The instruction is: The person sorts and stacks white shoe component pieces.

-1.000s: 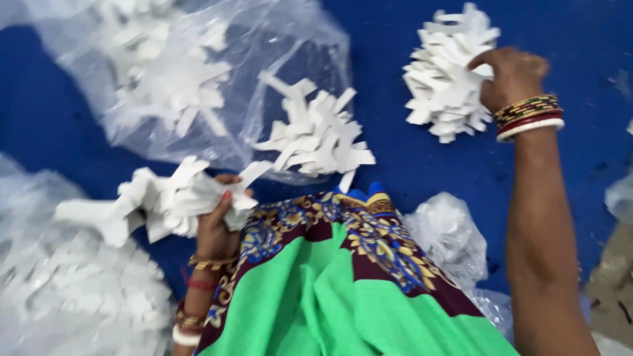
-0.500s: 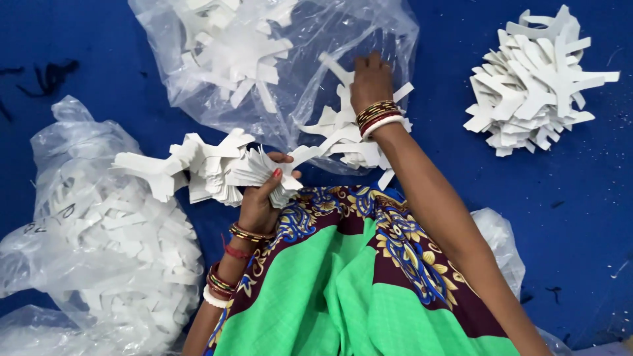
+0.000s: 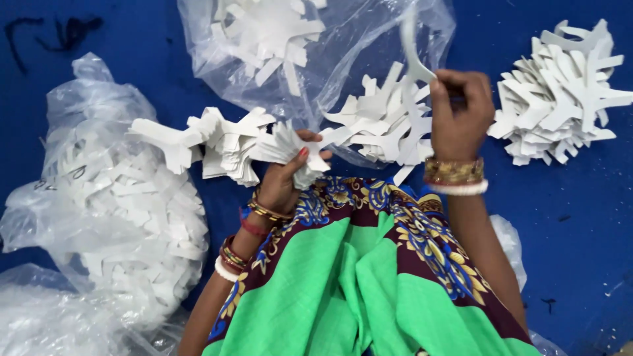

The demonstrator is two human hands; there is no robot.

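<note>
My left hand (image 3: 283,181) grips a bundle of white cutouts (image 3: 224,145); at two o'clock, my right hand (image 3: 459,115) pinches one cutout (image 3: 410,46) above a pile (image 3: 379,125).

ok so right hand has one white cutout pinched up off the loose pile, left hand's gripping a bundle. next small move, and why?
Probably carry the single cutout across and lay it onto the bundle. The right hand has it lifted clear above the loose pile, while the left hand holds the bundle fanned and angled toward it, with nothing between them. The far stack lies untouched on the right.
</note>
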